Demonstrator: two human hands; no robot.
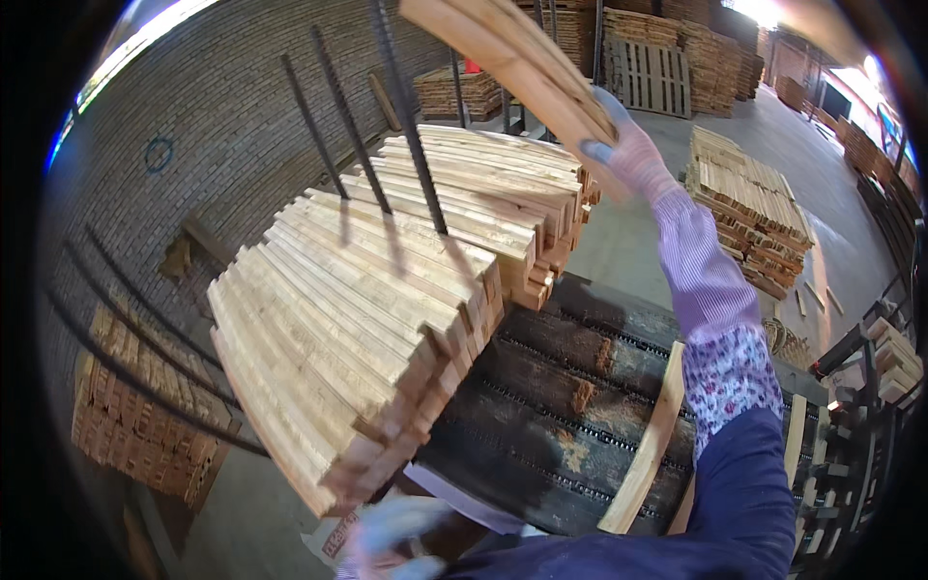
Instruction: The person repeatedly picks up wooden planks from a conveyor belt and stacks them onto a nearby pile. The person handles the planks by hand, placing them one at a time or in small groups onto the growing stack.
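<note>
3 dark rods obstructing above stacked planks, clearance over chain bed

The stack lies left of the conveyor, rods rising from it. A plank lies across the conveyor's right part. The left hand is by the stack's near end; right of its far end, the right hand holds boards. Farther right, a pile stands on the floor; the wall is far left.

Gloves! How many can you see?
2: one on the right hand, gripping wooden boards up high; one on the left hand, blurred, low by the big wood stack. I see no others.
</note>
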